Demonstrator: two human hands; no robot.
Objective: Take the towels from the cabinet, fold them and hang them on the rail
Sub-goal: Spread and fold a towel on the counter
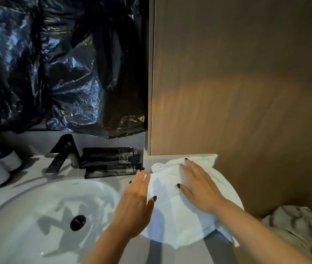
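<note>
- The white towel point(172, 212) lies spread on the grey counter point(162, 252), just right of the basin, its far edge bunched up against the foot of the wooden cabinet panel point(237, 82).
- My right hand point(199, 189) lies flat on the towel, fingers straight and spread, pressing the cloth down, gripping nothing.
- My left hand point(134, 204) is loose and flat too, fingers straight, at the towel's left edge, between towel and basin.
- Left of me, the white basin point(27, 206) with its dark drain point(77, 222).
- Beyond it, a black tap point(63, 153), and dark sachets point(111, 161) stacked by the wall.
- Far left, two small jars point(1, 168).
- Crinkled black plastic sheeting point(61, 63) hangs above.
- Near right, another crumpled cloth point(294, 225), off the counter.
</note>
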